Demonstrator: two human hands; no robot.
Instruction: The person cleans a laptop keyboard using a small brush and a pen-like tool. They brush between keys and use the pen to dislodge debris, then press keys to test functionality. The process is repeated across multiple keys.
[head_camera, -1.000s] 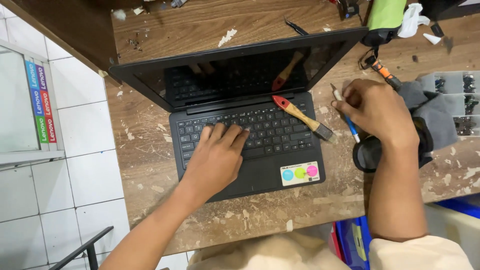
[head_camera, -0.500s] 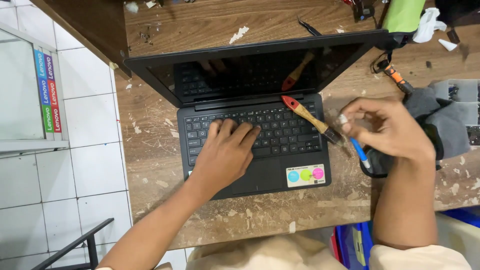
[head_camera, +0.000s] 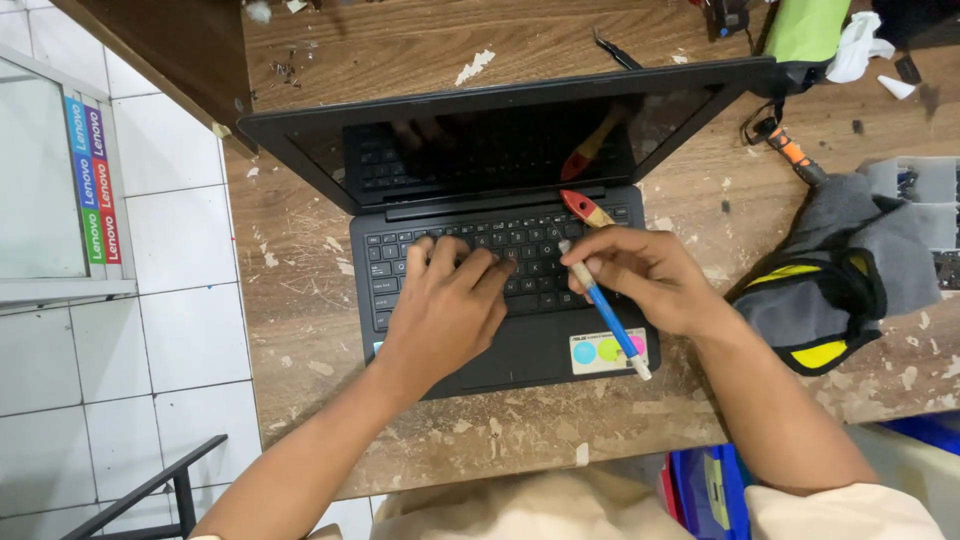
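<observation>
Now resting flat and open on the keys of the open black laptop (head_camera: 470, 360), with fingers spread: left hand (head_camera: 445, 305). Closed tight around a thin blue stick tool with a white end (head_camera: 612, 325): right hand (head_camera: 645, 280), placed over the right side of the keys, with the tool's top end down by the keys. Lying just behind the right hand, near the hinge and partly hidden: small brush with a red handle (head_camera: 583, 207). Sitting in the middle of the chipped brown wooden desk (head_camera: 290, 300), lid up, screen dark. Hard to tell how much is done; no keys seen missing, nothing taken apart. Compared with half a second ago: right hand moved in from the desk beside the grey and yellow cloth bag (head_camera: 830, 290) onto the keys; left hand kept to about the same spot.
</observation>
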